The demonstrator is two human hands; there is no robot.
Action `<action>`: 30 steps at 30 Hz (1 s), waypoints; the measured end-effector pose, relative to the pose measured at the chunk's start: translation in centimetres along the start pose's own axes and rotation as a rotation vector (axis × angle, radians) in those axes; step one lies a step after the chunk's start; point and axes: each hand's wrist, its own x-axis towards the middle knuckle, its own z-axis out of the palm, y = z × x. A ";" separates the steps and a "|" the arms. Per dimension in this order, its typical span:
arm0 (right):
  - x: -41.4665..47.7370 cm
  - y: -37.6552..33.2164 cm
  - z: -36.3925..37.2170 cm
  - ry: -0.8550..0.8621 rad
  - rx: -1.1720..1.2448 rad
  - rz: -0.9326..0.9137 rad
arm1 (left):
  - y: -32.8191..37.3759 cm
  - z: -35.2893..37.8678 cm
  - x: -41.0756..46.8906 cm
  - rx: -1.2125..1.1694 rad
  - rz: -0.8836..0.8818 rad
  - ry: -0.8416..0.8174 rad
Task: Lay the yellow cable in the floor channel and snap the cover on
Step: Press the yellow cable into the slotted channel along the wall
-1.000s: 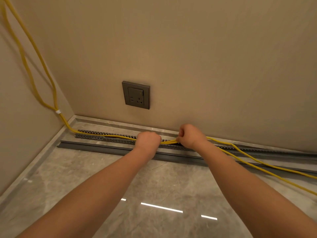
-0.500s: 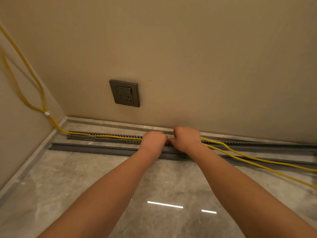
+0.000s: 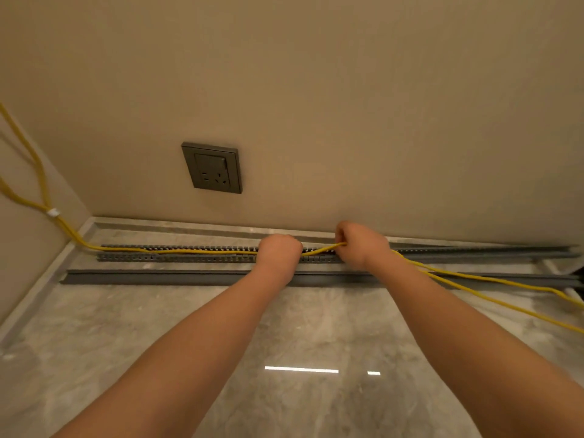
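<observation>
A long grey plastic floor channel with toothed sides (image 3: pixel 177 252) lies on the shiny grey stone floor (image 3: pixel 284 327), close to the beige wall (image 3: pixel 316 90). The thin yellow cable (image 3: pixel 196 251) comes down the side wall on the left, where a small white tie (image 3: pixel 53 212) wraps it. From there it runs inside the channel up to the hands.

The left hand (image 3: pixel 279 252) is a closed fist pressing down on the cable in the channel. The right hand (image 3: pixel 361 243) pinches the cable tight and holds it a little above the channel. Past that hand, two yellow strands trail loose across the floor to the right.

The long flat grey cover strip (image 3: pixel 158 277) lies on the floor just in front of the channel, not on it.

A dark grey wall socket (image 3: pixel 212 167) sits on the wall above. No writing on it can be read.
</observation>
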 end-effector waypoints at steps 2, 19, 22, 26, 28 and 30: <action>0.1 -0.1 -0.2 0.022 0.099 0.003 | 0.1 -0.1 -0.1 -0.004 -0.015 0.001; 2.6 2.3 2.0 0.047 0.002 -0.207 | 5.4 -0.1 0.2 -0.212 -0.168 0.181; 2.7 3.0 2.4 0.048 -0.042 -0.291 | 7.6 0.3 0.7 -0.263 -0.206 0.168; 2.8 4.2 1.8 -0.052 0.007 -0.399 | 8.1 -0.1 1.3 -0.167 -0.237 0.116; 2.5 4.7 1.0 -0.090 -0.009 -0.403 | 8.2 -0.9 1.5 -0.110 -0.220 0.070; 2.3 5.3 0.3 -0.059 -0.026 -0.360 | 8.6 -1.6 1.8 -0.054 -0.197 0.053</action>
